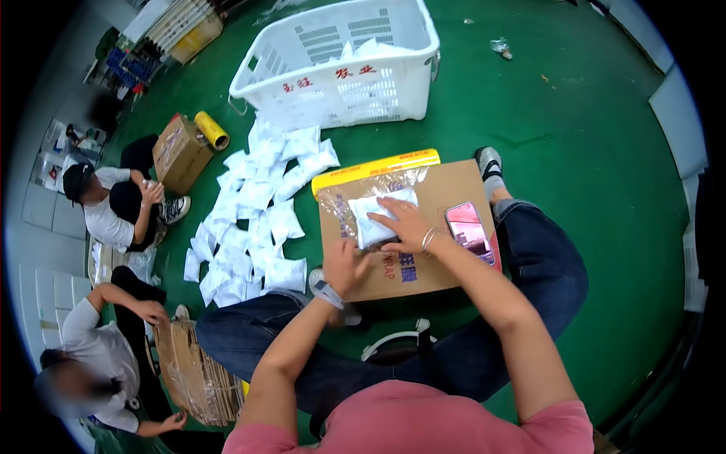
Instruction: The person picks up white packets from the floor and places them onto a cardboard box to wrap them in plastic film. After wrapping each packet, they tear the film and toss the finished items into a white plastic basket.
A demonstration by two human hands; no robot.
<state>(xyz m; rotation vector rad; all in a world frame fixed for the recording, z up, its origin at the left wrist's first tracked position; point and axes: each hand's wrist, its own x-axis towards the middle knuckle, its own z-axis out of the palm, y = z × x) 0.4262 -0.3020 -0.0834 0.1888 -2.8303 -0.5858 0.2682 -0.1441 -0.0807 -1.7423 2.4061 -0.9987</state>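
A white pillow-shaped packet [370, 233] lies on clear plastic film [338, 204] spread over a cardboard box [446, 185] between my knees. My right hand [408, 227] rests on the packet with its fingers spread. Just below the packet's left corner is my left hand [345, 268], thumb apart from the fingers, slightly blurred. A yellow roll of wrap [378, 172] lies along the box's far edge, beside the film. Near the box's right side lies a phone [469, 231] with a lit pink screen.
Many white packets [257, 193] are heaped on the green floor to the left. A white plastic basket [333, 94] with packets inside stands ahead. Two people [113, 200] sit at left, near another box [181, 155], a second yellow roll [212, 130] and stacked flattened cardboard [197, 371].
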